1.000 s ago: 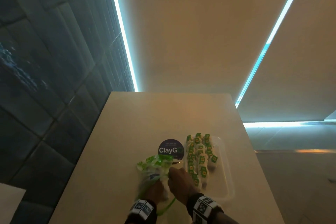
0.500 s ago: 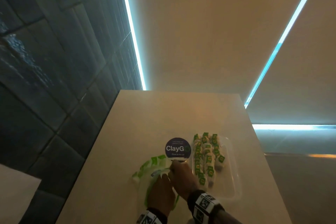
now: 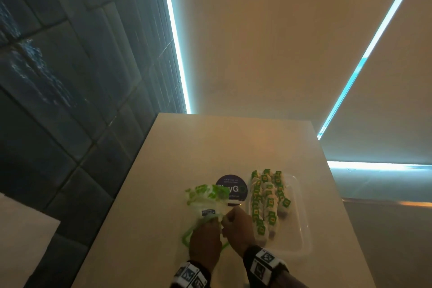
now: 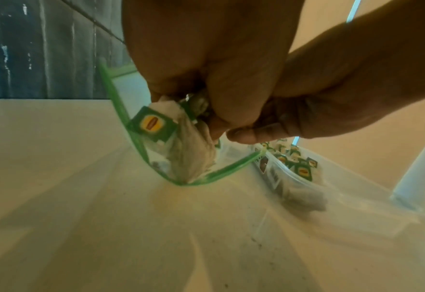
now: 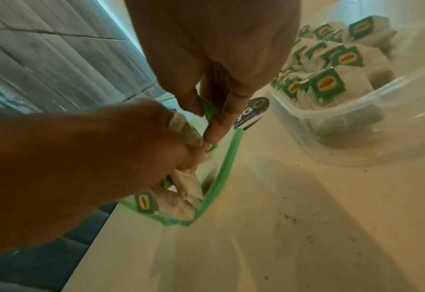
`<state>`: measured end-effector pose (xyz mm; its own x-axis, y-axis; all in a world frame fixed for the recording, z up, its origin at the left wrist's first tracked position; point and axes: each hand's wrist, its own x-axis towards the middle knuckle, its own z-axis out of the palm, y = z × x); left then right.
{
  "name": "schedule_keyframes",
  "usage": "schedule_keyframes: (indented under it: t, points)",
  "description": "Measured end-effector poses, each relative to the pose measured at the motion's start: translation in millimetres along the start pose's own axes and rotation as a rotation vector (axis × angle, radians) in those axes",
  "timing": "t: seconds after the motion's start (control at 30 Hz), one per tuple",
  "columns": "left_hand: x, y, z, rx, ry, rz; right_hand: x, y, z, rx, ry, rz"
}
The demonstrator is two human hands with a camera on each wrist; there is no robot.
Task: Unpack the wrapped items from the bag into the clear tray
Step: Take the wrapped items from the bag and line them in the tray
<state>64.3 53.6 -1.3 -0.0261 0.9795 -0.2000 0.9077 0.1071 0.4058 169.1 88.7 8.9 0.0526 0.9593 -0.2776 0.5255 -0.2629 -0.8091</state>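
A clear zip bag (image 3: 205, 196) with a green rim (image 5: 226, 168) lies on the pale table, its mouth toward me. My left hand (image 3: 208, 224) reaches into the mouth and grips a bunch of paper-wrapped tea bags (image 4: 191, 156) with green tags. Beside it, my right hand (image 3: 231, 217) pinches the bag's green rim between thumb and fingers (image 5: 213, 126). To the right stands the clear tray (image 3: 301, 236). It holds several rows of the same tea bags (image 3: 266, 201). More tea bags fill the far end of the bag.
A dark round sticker (image 3: 233, 184) sits on the table (image 3: 222, 142) between bag and tray. Dark tiled wall runs along the left table edge. Fine crumbs dot the surface near the tray (image 5: 356, 128).
The bag was blurred and moving a second ago; it now lies stretched toward the sticker. Both hands have come together at its near mouth.
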Motion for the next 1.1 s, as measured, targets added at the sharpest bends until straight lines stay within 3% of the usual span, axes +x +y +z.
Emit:
schedule_keyframes:
  t: [0.1, 0.17, 0.27, 0.43, 0.53, 0.7, 0.97, 1.1]
  points:
    - [1.4, -7.1, -0.8, -0.055, -0.034, -0.051, 2.7, 4.0, -1.4, 0.02, 0.031, -0.017]
    - [5.9, -15.9, 2.5, -0.212, -0.085, -0.109, 2.2, 6.9, -3.7, 0.01, -0.014, -0.019]
    - [7.3, -26.6, -0.4, -0.395, -0.037, -0.14, 3.1, 9.8, -7.5, 0.017, -0.071, -0.034]
    - [-1.6, -30.5, -11.2, -0.594, 0.049, -0.186, -12.9, 2.9, -14.4, -0.115, 0.07, -0.307]
    - [-3.7, -29.8, -11.5, -0.682, 0.068, -0.196, -23.7, -2.5, -11.2, -0.158, -0.057, -0.4]
    - [-7.5, -34.2, -5.6, -0.672, 0.034, -0.085, -24.0, -5.5, 0.3, -0.15, -0.242, -0.345]
    - [-10.0, -37.5, -19.5, -0.763, 0.009, -0.008, -15.9, -4.2, -4.6, -0.021, -0.196, -0.197]
    - [-9.3, -41.0, -21.5, -0.898, 0.043, -0.08, -12.9, 0.5, -9.8, 0.047, -0.22, -0.081]
